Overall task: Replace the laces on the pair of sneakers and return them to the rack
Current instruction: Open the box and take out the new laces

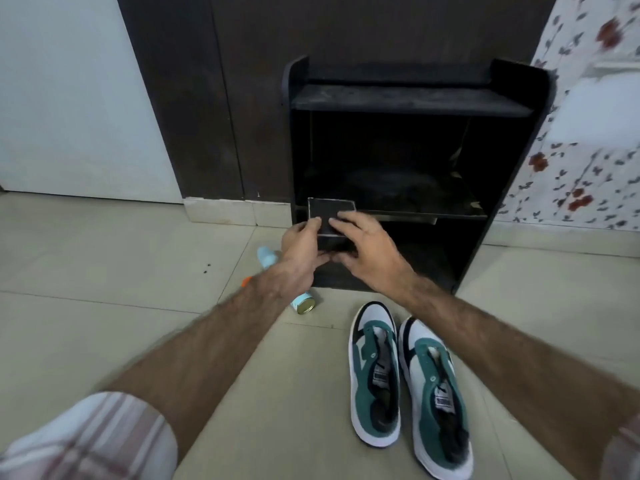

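Hands meet in front of the black rack [412, 98], and between them we hold a small flat black packet [330, 211] with a pale edge. Our left hand [301, 251] grips its left side, thumb on the front face and fingers curled behind. Our right hand [367, 247] pinches the right side, fingers laid over the front and thumb tucked beneath. What the packet contains we cannot tell.

The packet hangs just before the rack's middle shelf, at its left end. The rack stands on the tiled floor [104, 271] against a dark brown panel [207, 98]; its shelves look dark and we cannot make out anything on them.

The pair of sneakers [408, 386] lies on the floor near us, right of centre, side by side and touching, toes pointing towards the rack. They are white, teal and black, tongues showing, with no laces that we can see in the eyelets.

Under our left forearm a pale blue spray can [304, 301] lies on its side on the floor. A flowered cloth [588, 161] hangs at the right.
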